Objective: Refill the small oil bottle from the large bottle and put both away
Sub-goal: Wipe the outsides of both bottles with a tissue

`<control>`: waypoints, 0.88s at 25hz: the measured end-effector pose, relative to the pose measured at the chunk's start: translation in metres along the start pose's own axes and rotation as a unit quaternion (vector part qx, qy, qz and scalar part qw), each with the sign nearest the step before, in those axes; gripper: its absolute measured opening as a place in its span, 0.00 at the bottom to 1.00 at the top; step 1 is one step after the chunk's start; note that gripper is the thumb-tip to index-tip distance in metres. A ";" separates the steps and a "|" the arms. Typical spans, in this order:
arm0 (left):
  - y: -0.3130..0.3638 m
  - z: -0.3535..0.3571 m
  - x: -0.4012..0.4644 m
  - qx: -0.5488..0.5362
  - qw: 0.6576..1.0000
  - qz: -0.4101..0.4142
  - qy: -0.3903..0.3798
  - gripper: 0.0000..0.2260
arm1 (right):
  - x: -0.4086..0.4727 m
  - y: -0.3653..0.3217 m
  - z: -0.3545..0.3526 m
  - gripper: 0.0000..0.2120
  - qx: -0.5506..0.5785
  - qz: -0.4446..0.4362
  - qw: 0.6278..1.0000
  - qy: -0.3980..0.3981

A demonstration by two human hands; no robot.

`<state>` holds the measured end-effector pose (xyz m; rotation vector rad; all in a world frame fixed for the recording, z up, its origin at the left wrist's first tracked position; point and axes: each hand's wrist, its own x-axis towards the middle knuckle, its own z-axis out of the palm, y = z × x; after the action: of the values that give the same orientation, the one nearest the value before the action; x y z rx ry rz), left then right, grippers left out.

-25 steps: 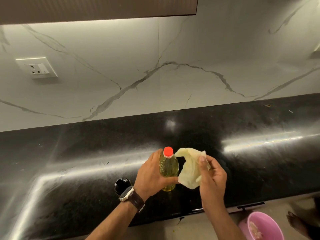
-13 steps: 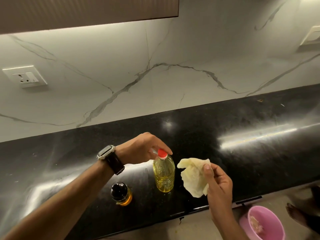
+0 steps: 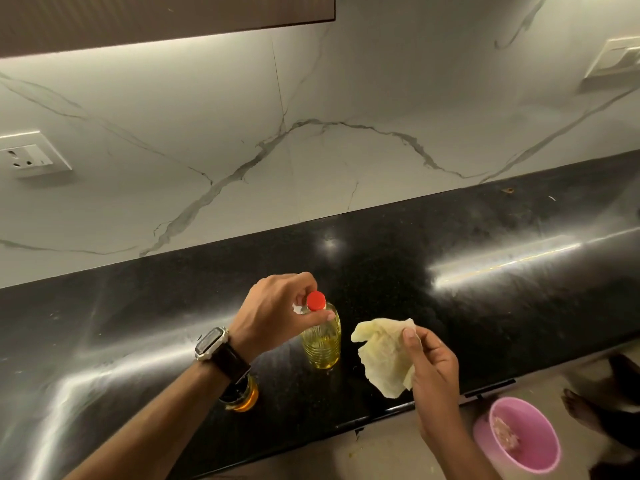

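A clear ribbed plastic bottle of yellow oil with a red screw cap [image 3: 320, 336] stands upright near the front edge of the glossy black speckled stone tabletop [image 3: 485, 306], about the middle of the scene. Its ribs ring the lower body, and the oil fills it up to the shoulder. Just to its near left stands a smaller glass bottle of amber oil with a dark top [image 3: 244, 396], largely hidden under the left wrist.

The left hand [image 3: 277, 313] reaches in from the lower left, palm down, above the larger bottle. Its fingers [image 3: 320, 318] curl round the neck and red cap, the thumb pressing just below the cap and the forefinger arching over the far side. A metal-cased wristwatch on a dark strap [image 3: 216, 346] sits on that wrist.

The right hand [image 3: 433, 368] is raised just right of the bottle, apart from it, its fingers clamped on a crumpled pale yellow cloth [image 3: 384, 355], thumb on top; the thin, wrinkled cloth hangs limp toward the left.

Behind the tabletop rises a smooth white marble-patterned wall with grey veins [image 3: 311, 150], bearing a white socket plate [image 3: 29, 159] at far left. A pink plastic bowl [image 3: 519, 438] sits on the floor at lower right.
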<state>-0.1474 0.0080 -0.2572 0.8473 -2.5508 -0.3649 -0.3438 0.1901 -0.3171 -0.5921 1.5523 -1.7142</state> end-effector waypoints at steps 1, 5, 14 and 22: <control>0.000 0.005 -0.003 -0.016 1.000 -0.006 0.005 0.20 | 0.001 -0.001 0.002 0.13 -0.005 0.000 1.000 0.000; 0.002 0.021 -0.012 -0.130 0.989 -0.059 0.023 0.16 | 0.005 -0.008 0.009 0.13 -0.023 -0.028 0.999 0.003; 0.005 0.033 -0.010 -0.229 0.964 -0.126 0.051 0.14 | -0.006 0.014 0.069 0.28 -0.215 -0.163 0.918 -0.290; 0.008 0.027 -0.009 -0.222 0.969 -0.096 0.050 0.17 | 0.073 0.034 0.098 0.49 -0.155 -0.048 0.960 -0.229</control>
<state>-0.1574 0.0226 -0.2805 0.9070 -2.1716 -0.8903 -0.3083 0.0716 -0.3445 -1.1515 1.4714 -1.2805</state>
